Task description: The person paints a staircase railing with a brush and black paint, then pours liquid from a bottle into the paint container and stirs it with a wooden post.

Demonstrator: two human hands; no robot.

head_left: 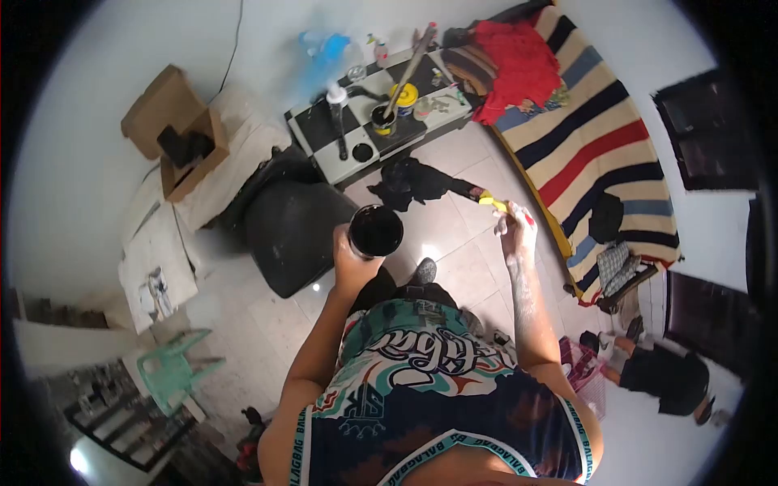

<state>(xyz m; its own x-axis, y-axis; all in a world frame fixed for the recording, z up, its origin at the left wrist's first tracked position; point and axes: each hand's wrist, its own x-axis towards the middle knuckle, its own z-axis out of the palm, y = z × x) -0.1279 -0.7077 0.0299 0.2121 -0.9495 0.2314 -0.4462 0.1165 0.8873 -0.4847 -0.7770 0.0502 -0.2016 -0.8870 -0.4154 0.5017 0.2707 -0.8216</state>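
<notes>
My left hand point(353, 263) is wrapped round a dark round container point(376, 231), whose open top faces up and looks black inside. In my right hand point(516, 229) is a brush with a yellow handle point(494, 202) and a dark head, pointing left toward a black cloth point(412, 182) below the low cabinet. White smears cover my right hand and forearm. Between my two hands there is a wide gap.
A black-and-white cabinet point(328, 134) holds a yellow-lidded can point(404, 95), a tin with a stick point(383, 121) and bottles. Also around are a black chair point(296, 231), a cardboard box point(194, 154), a striped bed point(592, 138), a green stool point(166, 373) and another person point(664, 377).
</notes>
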